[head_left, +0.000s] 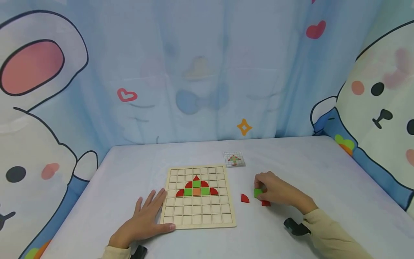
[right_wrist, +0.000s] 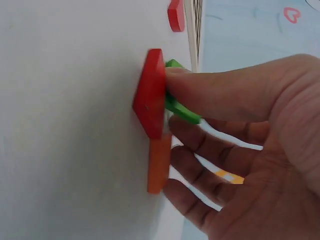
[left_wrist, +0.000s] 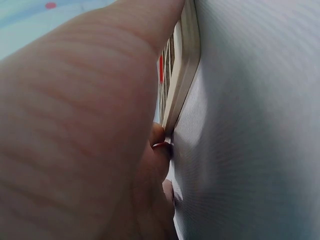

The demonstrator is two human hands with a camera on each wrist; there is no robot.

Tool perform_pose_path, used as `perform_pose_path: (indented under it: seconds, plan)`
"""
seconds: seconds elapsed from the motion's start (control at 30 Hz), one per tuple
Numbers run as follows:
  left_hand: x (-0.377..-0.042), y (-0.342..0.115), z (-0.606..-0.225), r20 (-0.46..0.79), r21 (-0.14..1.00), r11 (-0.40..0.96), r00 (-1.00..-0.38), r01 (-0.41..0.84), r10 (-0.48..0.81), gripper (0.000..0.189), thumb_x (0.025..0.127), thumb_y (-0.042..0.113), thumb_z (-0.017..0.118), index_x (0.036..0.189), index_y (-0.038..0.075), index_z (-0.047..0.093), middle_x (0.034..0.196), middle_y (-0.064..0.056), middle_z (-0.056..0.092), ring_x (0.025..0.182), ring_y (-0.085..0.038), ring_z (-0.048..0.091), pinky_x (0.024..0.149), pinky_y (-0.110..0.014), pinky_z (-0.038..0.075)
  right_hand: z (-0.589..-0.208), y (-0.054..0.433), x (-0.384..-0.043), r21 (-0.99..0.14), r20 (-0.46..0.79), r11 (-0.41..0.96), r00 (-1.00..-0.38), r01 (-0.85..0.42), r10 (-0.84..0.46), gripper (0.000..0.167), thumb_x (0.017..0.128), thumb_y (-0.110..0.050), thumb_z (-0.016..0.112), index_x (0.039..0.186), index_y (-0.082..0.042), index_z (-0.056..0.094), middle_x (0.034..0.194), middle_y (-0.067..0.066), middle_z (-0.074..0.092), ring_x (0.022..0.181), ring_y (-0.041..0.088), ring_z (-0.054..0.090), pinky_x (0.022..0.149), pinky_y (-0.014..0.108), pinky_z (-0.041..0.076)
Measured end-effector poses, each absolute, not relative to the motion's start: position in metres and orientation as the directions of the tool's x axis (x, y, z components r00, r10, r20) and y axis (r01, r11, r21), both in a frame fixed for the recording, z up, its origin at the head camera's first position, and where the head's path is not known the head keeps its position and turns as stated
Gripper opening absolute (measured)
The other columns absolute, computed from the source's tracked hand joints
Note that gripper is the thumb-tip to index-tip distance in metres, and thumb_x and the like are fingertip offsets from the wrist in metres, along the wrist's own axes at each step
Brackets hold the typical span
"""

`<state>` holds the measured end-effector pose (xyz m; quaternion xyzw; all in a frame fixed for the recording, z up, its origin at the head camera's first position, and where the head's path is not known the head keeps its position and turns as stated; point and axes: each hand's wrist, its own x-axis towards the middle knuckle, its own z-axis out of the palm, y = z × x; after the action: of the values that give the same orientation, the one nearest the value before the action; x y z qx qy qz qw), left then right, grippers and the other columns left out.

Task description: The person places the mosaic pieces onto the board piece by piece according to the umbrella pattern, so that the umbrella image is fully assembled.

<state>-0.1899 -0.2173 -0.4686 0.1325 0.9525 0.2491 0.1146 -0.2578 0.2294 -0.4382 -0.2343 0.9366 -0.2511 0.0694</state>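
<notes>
Smack around the middle of the white counter sits a gridded wooden board, so let's call that the clock's centre. Closest thing to a label is the little card between 1 and 2 o'clock, just off the board's corner: printed grid, small red-and-green shape, too tiny to make out more. Pieces on the board go like this: red triangle at 12, an orange square near the middle with green squares either side plus one above, red quarter-circles stepping down along the slopes.

Left hand is at 8 o'clock, fingers spread out straight, fingertips at the board's left edge and thumb by the near corner. Right hand is out at 3, thumb and finger pinching a green square. Right wrist view puts a red piece just beside the thumb and an orange piece beyond it; can't tell if those two touch.

Edges: a strip of bare cloth runs between the board's right side and a loose red quarter-circle at 3. The counter's far edge, at 12, is well apart from both hands.
</notes>
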Motion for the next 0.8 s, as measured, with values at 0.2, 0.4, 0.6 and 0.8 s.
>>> perform_pose_path:
  seconds: [0.2,0.4,0.6,0.8]
  plan:
    - [-0.190,-0.218,-0.471,-0.149,0.515,0.835,-0.939,0.194,0.310,0.123,0.084,0.070,0.080,0.171,0.005,0.024,0.177,-0.015,0.019,0.163,-0.042,0.003,0.122,-0.071,-0.008,-0.443,0.223,-0.260,-0.565,0.038,0.723,-0.889,-0.396,-0.457,0.022,0.088,0.002,0.080,0.092,-0.012,0.063,0.081,-0.004,0.057,0.077,0.016,0.053,0.066,0.029,0.049]
    - [-0.190,-0.218,-0.468,-0.146,0.517,0.833,-0.938,0.198,0.314,0.121,0.085,0.069,0.079,0.171,0.006,0.023,0.178,-0.012,0.018,0.164,-0.040,0.002,0.122,-0.070,-0.009,-0.441,0.217,-0.260,-0.603,0.080,0.680,-0.879,-0.418,-0.469,0.018,0.094,0.002,0.077,0.109,-0.007,0.072,0.089,-0.006,0.064,0.082,0.015,0.058,0.073,0.029,0.055]
    - [-0.188,-0.218,-0.464,-0.149,0.525,0.825,-0.932,0.208,0.329,0.119,0.087,0.065,0.080,0.172,0.006,0.021,0.178,-0.013,0.017,0.163,-0.040,0.002,0.122,-0.070,-0.007,-0.436,0.206,-0.263,-0.653,0.125,0.603,-0.850,-0.458,-0.511,0.017,0.096,0.001,0.073,0.111,-0.006,0.077,0.092,-0.002,0.071,0.083,0.013,0.065,0.075,0.030,0.058]
    - [-0.188,-0.219,-0.468,-0.132,0.530,0.821,-0.936,0.211,0.326,0.121,0.085,0.070,0.079,0.171,0.006,0.023,0.178,-0.013,0.018,0.164,-0.039,0.002,0.123,-0.068,-0.010,-0.436,0.186,-0.263,-0.714,0.083,0.586,-0.877,-0.384,-0.473,0.013,0.094,-0.002,0.076,0.104,-0.010,0.078,0.092,-0.002,0.074,0.083,0.015,0.066,0.078,0.031,0.058]
